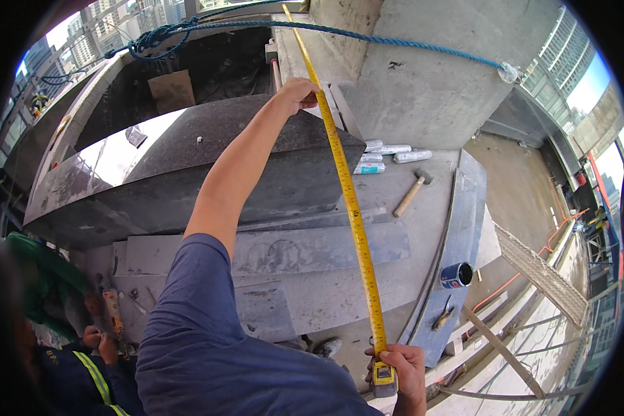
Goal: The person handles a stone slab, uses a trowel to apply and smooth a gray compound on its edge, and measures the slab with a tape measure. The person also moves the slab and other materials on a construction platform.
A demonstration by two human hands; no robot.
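Observation:
A yellow tape measure [353,211] is drawn out in a long line from the lower right up to the concrete at the far side. My right hand [408,367] is closed around its case at the near end. With my left arm stretched forward, my left hand [301,96] pinches the edge of the blade near its far part. Beneath that hand lies the corner of a dark polished stone ledge [256,132]. The blade's tip reaches the concrete past a blue rope [340,31].
Silvery tubes [395,150] and a wooden-handled hammer [412,194] lie beyond the ledge. An open can [456,275] and a trowel [444,315] rest on a grey slab [464,208] at right. Two people [55,291] are at lower left, near a caulking gun [112,312].

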